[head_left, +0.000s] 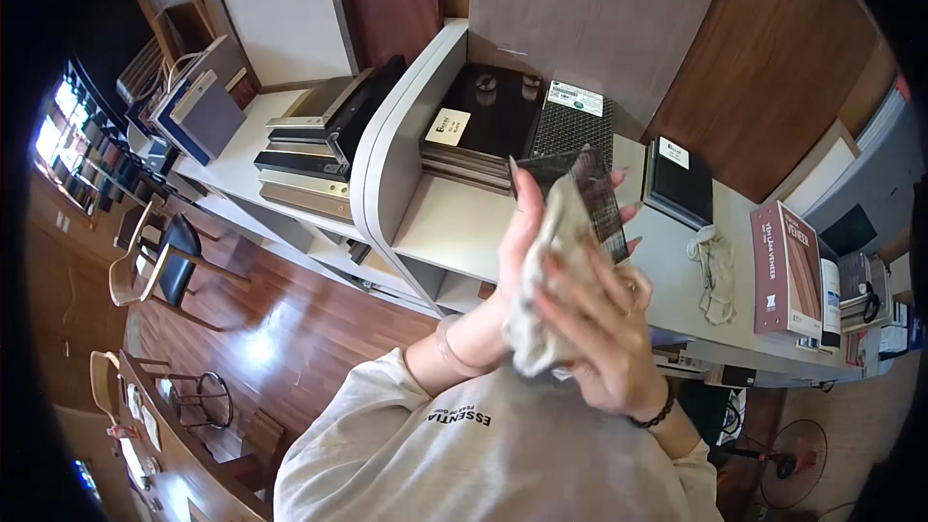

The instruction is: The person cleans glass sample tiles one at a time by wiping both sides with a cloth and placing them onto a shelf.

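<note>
My left hand (521, 242) grips a dark, glossy sample panel (601, 195) by its edges. The thumb is on the near side and the fingertips curl around the far edge. Against the panel's face, my right hand (604, 338) presses a bunched cream cloth (553, 275); its fingers are bent over the cloth, which hides the lower part of the panel. Behind my hands, on the white shelf top, lie a stack of dark glossy panels (488, 111) and a black textured panel (577, 126) with a label.
To the right are a small black sample stack (680, 182), another crumpled cloth (713, 274) and a brown veneer binder (781, 271). Left of the curved white divider (387, 135) sit piled frame samples (314, 150). A chair (179, 246) and a fan (788, 464) stand on the floor.
</note>
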Demonstrator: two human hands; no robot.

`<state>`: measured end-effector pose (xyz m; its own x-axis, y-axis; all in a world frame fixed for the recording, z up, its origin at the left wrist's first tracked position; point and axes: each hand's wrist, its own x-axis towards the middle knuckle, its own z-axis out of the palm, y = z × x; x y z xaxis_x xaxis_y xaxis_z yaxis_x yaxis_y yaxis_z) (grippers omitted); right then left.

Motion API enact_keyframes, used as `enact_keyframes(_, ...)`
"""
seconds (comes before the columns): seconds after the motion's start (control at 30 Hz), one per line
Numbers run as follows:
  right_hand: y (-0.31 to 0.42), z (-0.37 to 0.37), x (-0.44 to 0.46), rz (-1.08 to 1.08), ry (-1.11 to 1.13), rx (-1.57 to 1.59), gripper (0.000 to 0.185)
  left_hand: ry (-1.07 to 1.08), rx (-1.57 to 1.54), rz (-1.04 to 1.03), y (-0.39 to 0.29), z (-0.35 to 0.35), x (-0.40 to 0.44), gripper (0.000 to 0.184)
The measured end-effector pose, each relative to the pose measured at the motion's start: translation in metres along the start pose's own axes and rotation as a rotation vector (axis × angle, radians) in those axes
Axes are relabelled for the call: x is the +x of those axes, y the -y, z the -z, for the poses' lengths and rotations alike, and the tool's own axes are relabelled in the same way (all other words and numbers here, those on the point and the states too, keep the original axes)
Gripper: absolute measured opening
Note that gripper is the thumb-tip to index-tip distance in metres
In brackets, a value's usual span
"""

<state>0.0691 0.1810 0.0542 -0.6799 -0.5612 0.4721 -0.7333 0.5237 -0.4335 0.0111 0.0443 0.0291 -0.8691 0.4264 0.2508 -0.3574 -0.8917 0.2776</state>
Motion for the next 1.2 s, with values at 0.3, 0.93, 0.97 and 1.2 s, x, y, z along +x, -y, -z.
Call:
enact_keyframes(0.3,-0.035,0.02,-0.013,-0.112,-0.214,0.069,0.04,-0.11,0.337,-0.213,0.042,-0.013,0.007,0.083)
enact_keyframes(0.93,-0.079,0.019,-0.04,-0.712,-0.702,1.495,0.045,-0.002,0.965,-0.925,0.089,0.004,0.037,0.118)
enact_keyframes(0.97,-0.086,0.023,-0.038,-0.706,-0.723,1.491,0.045,0.153,1.102,-0.982,0.088,0.02,0.038,0.129)
enact_keyframes(1.2,-0.12,0.057,-0.036,-0.685,-0.778,0.823,0.033,0.165,1.784,-0.943,0.049,0.011,0.015,0.14)
